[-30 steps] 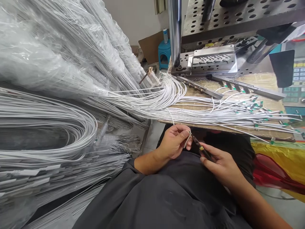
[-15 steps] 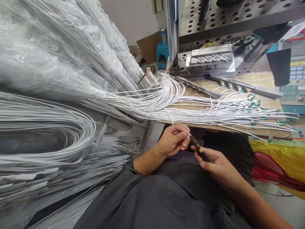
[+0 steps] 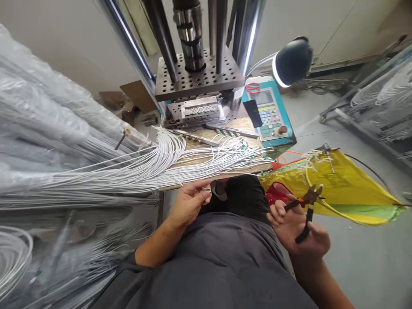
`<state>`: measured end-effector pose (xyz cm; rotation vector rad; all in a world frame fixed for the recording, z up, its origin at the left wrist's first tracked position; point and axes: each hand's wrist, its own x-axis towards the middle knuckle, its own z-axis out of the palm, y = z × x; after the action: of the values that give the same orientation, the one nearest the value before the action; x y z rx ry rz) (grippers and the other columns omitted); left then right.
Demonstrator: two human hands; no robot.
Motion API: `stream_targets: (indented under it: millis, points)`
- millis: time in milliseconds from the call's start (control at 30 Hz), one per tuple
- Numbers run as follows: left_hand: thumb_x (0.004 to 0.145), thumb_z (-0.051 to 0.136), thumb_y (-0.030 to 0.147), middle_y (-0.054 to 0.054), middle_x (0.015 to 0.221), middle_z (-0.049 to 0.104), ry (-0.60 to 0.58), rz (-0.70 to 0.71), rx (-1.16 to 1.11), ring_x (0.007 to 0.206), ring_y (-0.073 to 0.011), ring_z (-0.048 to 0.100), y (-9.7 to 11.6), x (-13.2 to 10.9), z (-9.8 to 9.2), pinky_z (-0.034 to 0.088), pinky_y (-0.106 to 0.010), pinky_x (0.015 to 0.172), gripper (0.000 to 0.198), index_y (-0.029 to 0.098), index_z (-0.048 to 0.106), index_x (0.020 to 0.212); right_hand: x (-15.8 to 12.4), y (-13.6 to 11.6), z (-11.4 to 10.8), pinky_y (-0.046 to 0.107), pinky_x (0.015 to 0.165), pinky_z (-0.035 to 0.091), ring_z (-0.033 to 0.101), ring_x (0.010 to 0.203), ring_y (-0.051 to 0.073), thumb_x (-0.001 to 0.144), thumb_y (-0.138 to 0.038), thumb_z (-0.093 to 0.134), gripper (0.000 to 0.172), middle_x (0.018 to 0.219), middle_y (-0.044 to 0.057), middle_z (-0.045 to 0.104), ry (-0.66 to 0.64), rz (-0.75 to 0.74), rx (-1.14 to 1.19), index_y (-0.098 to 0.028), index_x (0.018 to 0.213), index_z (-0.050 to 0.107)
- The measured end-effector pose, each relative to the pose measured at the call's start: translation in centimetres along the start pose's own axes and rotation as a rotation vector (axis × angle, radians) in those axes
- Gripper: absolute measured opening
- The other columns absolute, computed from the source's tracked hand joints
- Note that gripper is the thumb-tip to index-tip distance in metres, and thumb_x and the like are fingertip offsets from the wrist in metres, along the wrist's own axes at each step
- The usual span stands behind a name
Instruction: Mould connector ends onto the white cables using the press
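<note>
My left hand (image 3: 189, 201) pinches the end of a white cable (image 3: 206, 189) between thumb and fingers, in front of the table edge. A small metallic bit with green on it shows at the fingertips. Off to the right, my right hand (image 3: 301, 229) holds cutting pliers (image 3: 311, 195) with black handles. Their handles are spread and the jaws point away from me, over a yellow bag. A bundle of white cables (image 3: 199, 168) lies along the table, several with green-marked ends towards the right.
Behind the cables stands a press (image 3: 199, 81) with a metal mould (image 3: 202, 109). Metal bars (image 3: 198, 137) lie before it. A control panel (image 3: 268, 113) and lamp (image 3: 294, 62) are at right. The yellow bag (image 3: 347, 180) hangs open beside the table. Wrapped cable bundles (image 3: 48, 111) fill the left.
My right hand has moved right with the pliers, away from the cable end, and the pliers have spread apart. The left hand still pinches the cable. The view has swung right and up.
</note>
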<state>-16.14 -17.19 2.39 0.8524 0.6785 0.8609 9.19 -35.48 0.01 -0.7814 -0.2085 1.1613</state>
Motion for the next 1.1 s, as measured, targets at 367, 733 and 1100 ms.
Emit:
stream_targets:
  millis: [367,733,1100]
  points:
    - [0.066,0.086,0.029,0.002,0.070,0.063,0.254,0.418,0.353,0.054,-0.0067,0.055,3.4,9.3,4.3,0.043,-0.018,0.051,0.036,0.014,0.067,0.093,6.7,-5.0,-15.0,0.032,0.054,0.047,0.046,0.068,0.016,0.068,-0.038,0.061,0.034,0.086,0.003,0.049,0.341,-0.063,0.167,-0.023,0.099,0.059]
    - [0.084,0.066,0.032,-0.009,0.098,0.072,0.034,0.501,1.106,0.080,-0.0175,0.067,0.0,17.6,5.1,0.057,-0.034,0.080,0.046,0.011,0.064,0.126,6.0,-4.6,-20.5,0.027,0.050,0.044,0.046,0.062,0.015,0.068,-0.032,0.058,0.033,0.079,0.002,0.052,0.496,0.001,0.232,-0.021,0.099,0.057]
    - [0.096,0.054,0.037,-0.015,0.120,0.067,-0.209,0.674,1.559,0.118,-0.0286,0.060,-0.6,14.5,3.9,0.046,-0.047,0.109,0.035,0.016,0.067,0.121,5.5,-5.8,-18.7,0.026,0.052,0.045,0.047,0.062,0.013,0.068,-0.034,0.064,0.029,0.079,0.000,0.052,0.378,-0.064,0.262,-0.024,0.093,0.056]
